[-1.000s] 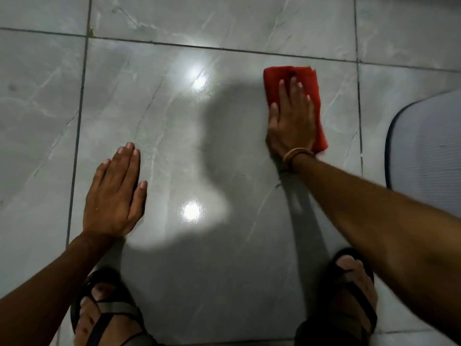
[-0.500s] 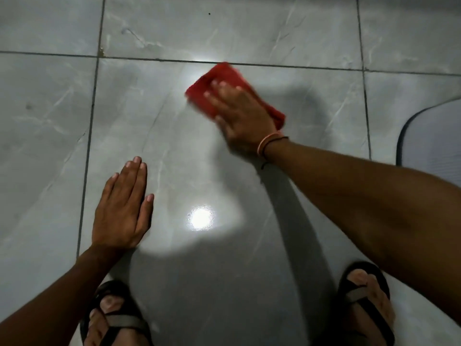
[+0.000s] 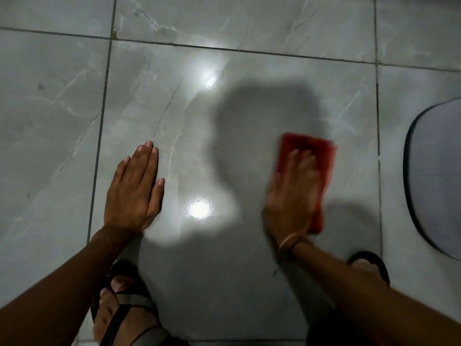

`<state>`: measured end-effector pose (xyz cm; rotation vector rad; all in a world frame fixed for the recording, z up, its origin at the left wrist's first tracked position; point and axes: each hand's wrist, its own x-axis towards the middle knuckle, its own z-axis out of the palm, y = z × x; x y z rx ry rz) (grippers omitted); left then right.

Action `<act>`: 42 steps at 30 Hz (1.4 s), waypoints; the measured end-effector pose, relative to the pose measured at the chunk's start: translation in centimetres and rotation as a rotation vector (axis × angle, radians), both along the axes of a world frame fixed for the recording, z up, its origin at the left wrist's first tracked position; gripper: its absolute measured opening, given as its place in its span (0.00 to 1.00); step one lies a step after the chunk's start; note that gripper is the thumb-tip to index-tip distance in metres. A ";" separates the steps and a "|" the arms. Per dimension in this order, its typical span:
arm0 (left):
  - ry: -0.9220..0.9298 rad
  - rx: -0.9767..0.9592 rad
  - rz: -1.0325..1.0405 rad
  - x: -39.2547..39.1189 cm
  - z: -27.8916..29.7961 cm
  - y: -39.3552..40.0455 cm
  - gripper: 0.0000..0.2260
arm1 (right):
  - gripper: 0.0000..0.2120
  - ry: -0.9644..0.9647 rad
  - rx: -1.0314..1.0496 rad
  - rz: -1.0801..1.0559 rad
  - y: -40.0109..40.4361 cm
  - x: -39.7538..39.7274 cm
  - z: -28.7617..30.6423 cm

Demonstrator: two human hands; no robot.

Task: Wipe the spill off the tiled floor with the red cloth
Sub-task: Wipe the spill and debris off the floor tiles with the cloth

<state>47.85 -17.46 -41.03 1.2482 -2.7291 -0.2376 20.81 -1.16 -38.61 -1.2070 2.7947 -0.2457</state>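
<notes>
Red cloth [image 3: 308, 156] lies flat on the grey tiled floor [image 3: 154, 101], on the right part of the big middle tile, folded to a rough rectangle. From my head camera, my right hand [image 3: 291, 196] lies on top of it, palm down with the fingers stretched out toward its far edge; I press it rather than grip it, and both hand and cloth are blurred. A thin band [image 3: 289, 242] circles that wrist. My left hand [image 3: 134, 188] is spread flat on the same tile, well apart from the cloth, fingers straight and close together, holding nothing. Between my hands the tile shows two bright glares, one [image 3: 199, 208] near my left thumb and one [image 3: 209, 78] farther up, with a dark shadow between and around them. I cannot tell where any wet patch is on the glossy surface. My left sandal [image 3: 124, 310] and right sandal [image 3: 369, 263] show at the bottom, below my forearms. A grey mat with a dark rim [image 3: 434, 181] lies at the right edge, apart from the cloth. No container shows anywhere here.
</notes>
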 end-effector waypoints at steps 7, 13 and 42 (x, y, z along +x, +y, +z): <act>0.013 -0.006 -0.013 0.1 0.1 0.0 0.29 | 0.26 -0.264 0.010 1.394 5.9 2.9 -0.3; 0.015 -0.019 -0.008 0.0 0.3 0.1 0.29 | 0.26 -0.082 0.021 0.881 5.2 -15.1 0.2; 0.014 0.020 0.016 -0.2 0.5 0.0 0.29 | 0.27 -0.027 0.085 0.665 0.7 -19.4 0.3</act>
